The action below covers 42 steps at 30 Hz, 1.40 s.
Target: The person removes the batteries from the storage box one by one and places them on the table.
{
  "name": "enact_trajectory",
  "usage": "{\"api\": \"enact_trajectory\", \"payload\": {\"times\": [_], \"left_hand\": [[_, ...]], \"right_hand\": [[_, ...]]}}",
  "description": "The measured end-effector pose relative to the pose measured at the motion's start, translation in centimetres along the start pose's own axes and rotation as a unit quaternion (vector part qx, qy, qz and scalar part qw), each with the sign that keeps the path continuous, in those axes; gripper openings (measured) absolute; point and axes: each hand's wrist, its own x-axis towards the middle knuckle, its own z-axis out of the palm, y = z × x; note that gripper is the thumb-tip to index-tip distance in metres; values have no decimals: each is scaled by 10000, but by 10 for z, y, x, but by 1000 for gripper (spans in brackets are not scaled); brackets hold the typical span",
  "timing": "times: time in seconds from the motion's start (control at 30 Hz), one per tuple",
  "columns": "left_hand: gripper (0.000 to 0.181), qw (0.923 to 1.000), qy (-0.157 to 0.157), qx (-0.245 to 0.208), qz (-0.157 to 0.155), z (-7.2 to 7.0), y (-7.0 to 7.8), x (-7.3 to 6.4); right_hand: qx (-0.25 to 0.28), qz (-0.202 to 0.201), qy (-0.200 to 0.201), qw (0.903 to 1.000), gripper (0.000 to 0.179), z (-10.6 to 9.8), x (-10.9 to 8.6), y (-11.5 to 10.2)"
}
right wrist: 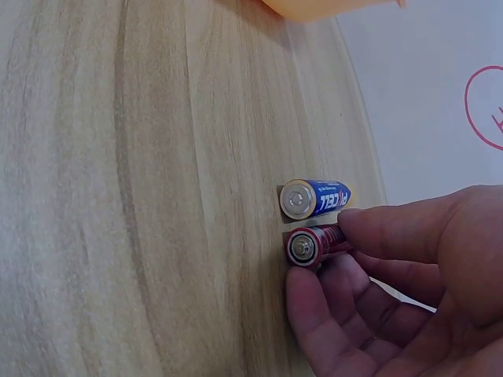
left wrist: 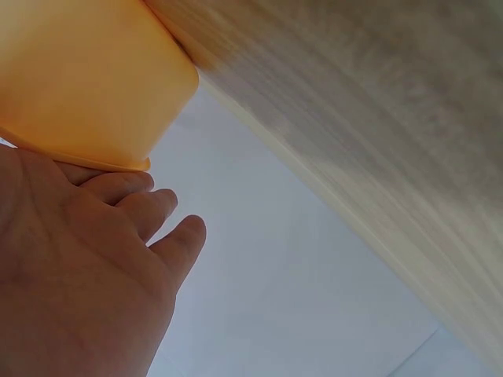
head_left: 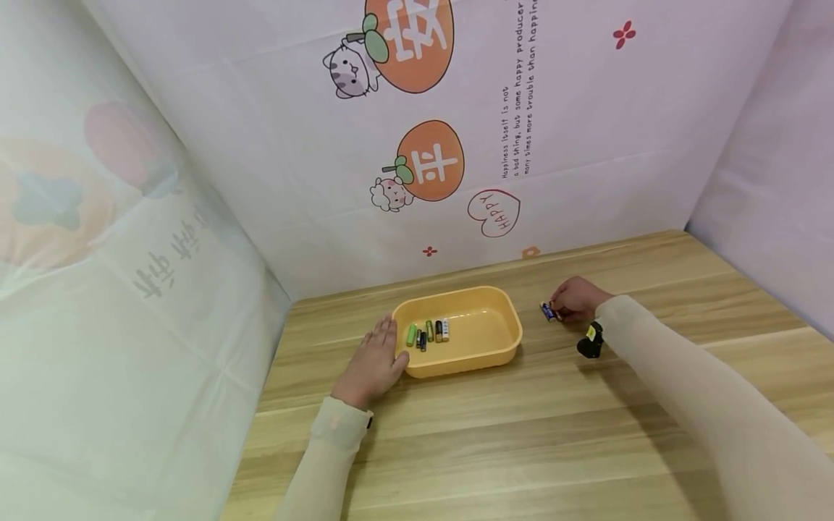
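A yellow rectangular tray (head_left: 465, 366) stands on the table. My left hand (head_left: 371, 365) rests against its left end, the fingers mostly straight along the rim. Several batteries lie in the tray's left half, among them a light green battery (head_left: 412, 334) and a white battery (head_left: 445, 331). To the right of the tray, my right hand (head_left: 576, 298) pinches a red battery (right wrist: 328, 242) between thumb and fingers, at the table surface. Right beside it lies a blue battery with gold ends (right wrist: 330, 196). The left wrist view shows the tray's outer wall (left wrist: 86, 86) above my left palm.
The wood-grain table (head_left: 495, 449) meets a printed white sheet (head_left: 573, 123) along its back edge. White sheeting also hangs at the left side (head_left: 130, 347) and right side (head_left: 769, 195). A black device (head_left: 590, 341) with a yellow label sits at my right wrist.
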Motion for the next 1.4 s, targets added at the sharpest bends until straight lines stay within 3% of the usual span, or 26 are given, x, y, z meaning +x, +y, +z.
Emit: {"api": "enact_trajectory", "payload": {"times": [0.73, 1.4], "left_hand": [[68, 9999, 116, 8, -17, 3, 3, -1], [68, 9998, 175, 57, 34, 3, 2, -2]], "right_hand": [[13, 40, 185, 9998, 29, 2, -3, 0], [276, 23, -37, 9996, 32, -4, -3, 1]]}}
